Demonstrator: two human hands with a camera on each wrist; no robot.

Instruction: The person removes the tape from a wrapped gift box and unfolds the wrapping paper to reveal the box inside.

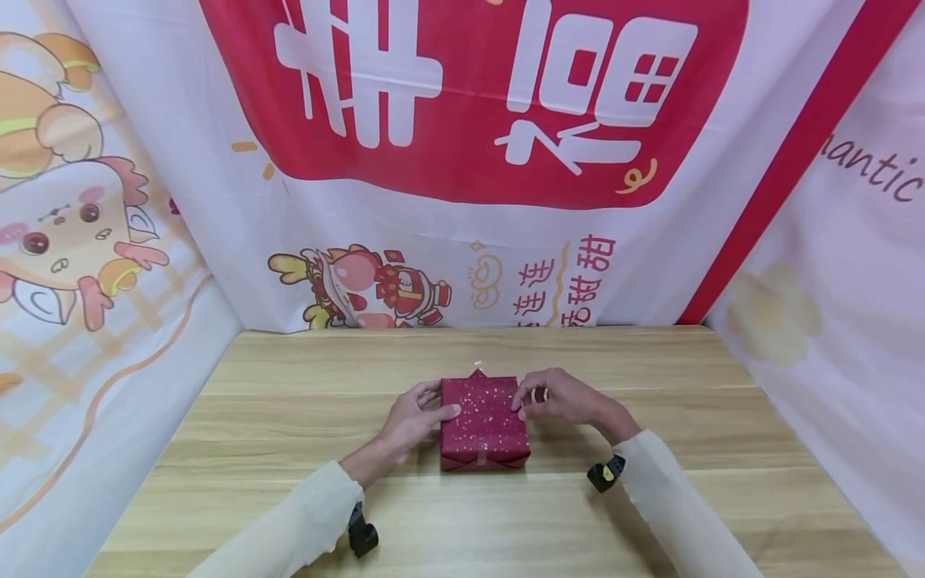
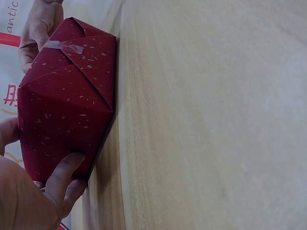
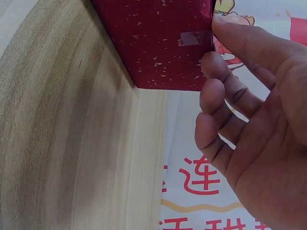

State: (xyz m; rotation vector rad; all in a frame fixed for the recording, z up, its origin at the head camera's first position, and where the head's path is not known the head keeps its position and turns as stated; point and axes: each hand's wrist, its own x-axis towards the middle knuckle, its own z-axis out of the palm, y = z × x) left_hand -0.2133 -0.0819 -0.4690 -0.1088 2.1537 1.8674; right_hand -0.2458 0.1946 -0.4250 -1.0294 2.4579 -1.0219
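Observation:
A box wrapped in dark red speckled paper [image 1: 482, 413] sits on the wooden table, its front folds crossed by clear tape [image 2: 64, 46]. At its far edge a small pointed paper flap [image 1: 477, 373] sticks up. My left hand [image 1: 410, 417] grips the box's left side, the thumb over the top and the other fingers along the side. From the right, my right hand [image 1: 560, 397] pinches at the top right edge with thumb and index finger, its remaining fingers curled loosely. Another strip of tape [image 3: 195, 38] lies on the box's right face, near the right fingertips.
The light wooden tabletop [image 1: 303, 369] ends at a white printed cloth [image 1: 462, 217] hanging behind it. More printed cloth hangs at the left [image 1: 166, 265] and right [image 1: 831, 281]. Black wrist cameras are strapped below each sleeve cuff.

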